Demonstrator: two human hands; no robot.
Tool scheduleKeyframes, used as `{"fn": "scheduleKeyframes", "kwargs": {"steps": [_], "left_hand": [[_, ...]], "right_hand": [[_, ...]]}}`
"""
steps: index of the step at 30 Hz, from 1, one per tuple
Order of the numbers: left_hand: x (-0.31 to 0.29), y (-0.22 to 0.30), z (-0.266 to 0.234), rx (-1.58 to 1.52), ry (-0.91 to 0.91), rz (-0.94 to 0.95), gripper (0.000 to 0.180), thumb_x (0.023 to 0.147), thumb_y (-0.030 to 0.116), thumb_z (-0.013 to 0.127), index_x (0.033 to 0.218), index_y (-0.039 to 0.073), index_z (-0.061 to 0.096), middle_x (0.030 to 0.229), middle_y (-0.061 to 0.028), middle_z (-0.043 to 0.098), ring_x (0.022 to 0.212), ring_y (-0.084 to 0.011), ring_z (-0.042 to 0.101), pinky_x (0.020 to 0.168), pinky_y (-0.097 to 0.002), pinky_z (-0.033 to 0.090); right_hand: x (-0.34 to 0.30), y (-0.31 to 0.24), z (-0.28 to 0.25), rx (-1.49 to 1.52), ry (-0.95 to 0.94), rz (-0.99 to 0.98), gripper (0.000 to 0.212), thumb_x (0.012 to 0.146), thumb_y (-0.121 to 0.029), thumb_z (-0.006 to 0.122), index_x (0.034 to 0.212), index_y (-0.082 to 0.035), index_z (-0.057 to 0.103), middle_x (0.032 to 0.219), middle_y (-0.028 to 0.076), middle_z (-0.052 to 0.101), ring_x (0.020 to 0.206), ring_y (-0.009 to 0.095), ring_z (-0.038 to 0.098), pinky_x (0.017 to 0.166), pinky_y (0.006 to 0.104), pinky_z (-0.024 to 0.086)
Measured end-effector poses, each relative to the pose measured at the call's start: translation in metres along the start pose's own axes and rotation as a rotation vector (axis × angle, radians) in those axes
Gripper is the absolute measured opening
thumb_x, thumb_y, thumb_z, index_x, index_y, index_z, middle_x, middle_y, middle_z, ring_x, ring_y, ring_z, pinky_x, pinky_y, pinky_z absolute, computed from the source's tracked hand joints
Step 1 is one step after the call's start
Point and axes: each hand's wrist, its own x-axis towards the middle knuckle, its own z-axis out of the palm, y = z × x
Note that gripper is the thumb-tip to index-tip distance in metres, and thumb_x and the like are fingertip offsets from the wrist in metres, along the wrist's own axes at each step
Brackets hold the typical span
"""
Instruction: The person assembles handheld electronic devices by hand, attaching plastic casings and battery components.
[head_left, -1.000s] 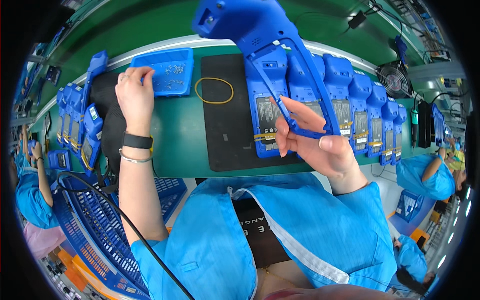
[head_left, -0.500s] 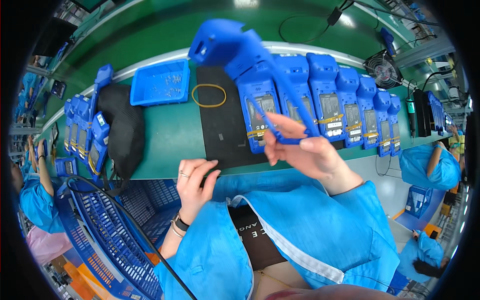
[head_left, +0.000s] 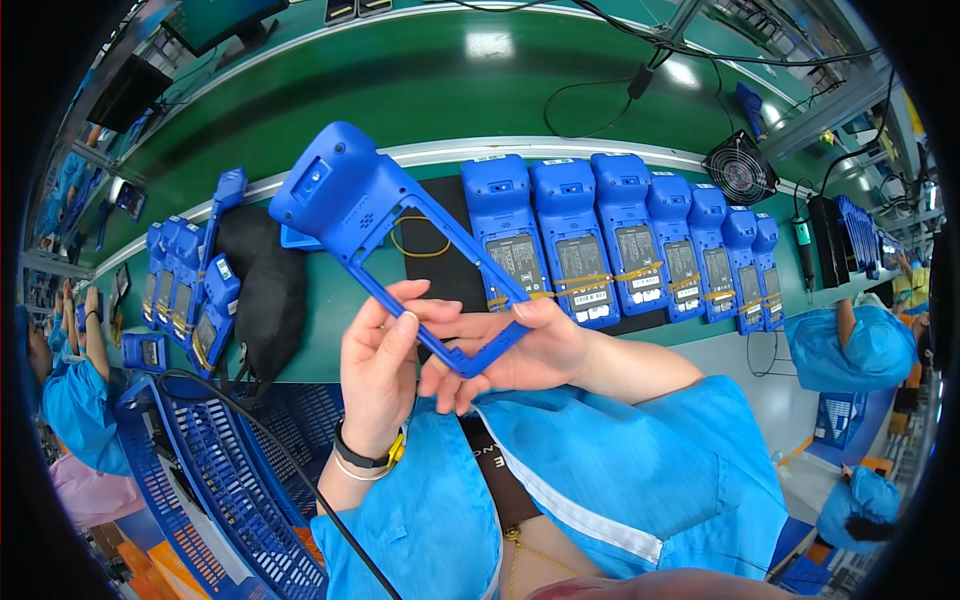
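Observation:
Both hands hold an empty blue plastic housing, the back shell of a handheld terminal, tilted up to the left above the bench edge. An open rectangular frame makes up its lower half. My left hand pinches the frame's left rail between thumb and fingers. At the frame's lower end, my right hand grips with the thumb on top and the fingers beneath. Behind the shell, a yellow rubber band lies on a black mat. To the right stands a row of blue handheld terminals with batteries showing and yellow bands around them.
A black cloth bag lies left of the mat, with more banded terminals beyond it. The shell mostly covers a blue tray. A small fan stands back right. Blue plastic crates sit below the bench at left.
The housing has swung down and left, and its frame now shows sharply. My left hand has risen from the bench edge and taken hold of it beside my right hand.

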Motion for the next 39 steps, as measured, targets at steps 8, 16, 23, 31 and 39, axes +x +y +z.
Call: {"fn": "scheduleKeyframes", "kwargs": {"steps": [8,16,23,31,39], "left_hand": [[-0.002,0.005,-0.010,0.145,0.054,0.033,0.029,0.093,0.013,0.052,0.116,-0.004,0.050,0.091,-0.0155,0.066,0.078,-0.0175,0.064,0.073,-0.0281,0.051],[-0.007,0.005,-0.006,0.285,0.065,0.065,0.030,0.093,0.012,0.049,0.119,-0.005,0.049,0.091,-0.0132,0.065,0.080,-0.0171,0.064,0.073,-0.0277,0.052],[-0.014,0.014,-0.003,0.095,0.079,0.042,0.037,0.091,0.007,0.049,0.125,-0.005,0.044,0.102,-0.0127,0.061,0.097,-0.0192,0.061,0.083,-0.0322,0.051],[-0.019,0.006,-0.011,0.076,0.061,0.078,0.031,0.090,0.008,0.052,0.119,-0.002,0.051,0.101,-0.0096,0.059,0.095,-0.0174,0.059,0.082,-0.0328,0.051],[-0.018,0.002,-0.012,-0.017,0.056,0.092,0.020,0.091,0.010,0.054,0.108,0.000,0.054,0.098,-0.0067,0.055,0.090,-0.0152,0.052,0.078,-0.0302,0.045]], "right_hand": [[0.001,-0.034,-0.001,-0.853,0.559,-0.118,0.030,0.094,-0.025,0.051,0.107,0.001,0.056,0.087,0.007,0.061,0.079,0.013,0.058,0.071,0.0263,0.048],[0.007,-0.041,0.019,-0.990,0.606,-0.105,0.029,0.094,-0.016,0.045,0.114,0.001,0.055,0.079,0.004,0.061,0.074,0.010,0.058,0.068,0.0240,0.046],[0.008,-0.044,0.018,-0.965,0.587,-0.150,0.027,0.093,-0.013,0.045,0.114,0.000,0.056,0.071,0.004,0.060,0.067,0.011,0.058,0.063,0.0258,0.048],[0.008,-0.041,0.021,-0.955,0.539,-0.195,0.027,0.094,-0.013,0.045,0.115,0.002,0.054,0.072,0.005,0.059,0.069,0.011,0.056,0.066,0.0259,0.047],[0.005,-0.033,0.037,-1.087,0.549,-0.218,0.028,0.093,-0.010,0.046,0.118,0.003,0.052,0.075,0.006,0.060,0.070,0.011,0.058,0.065,0.0258,0.048]]}}
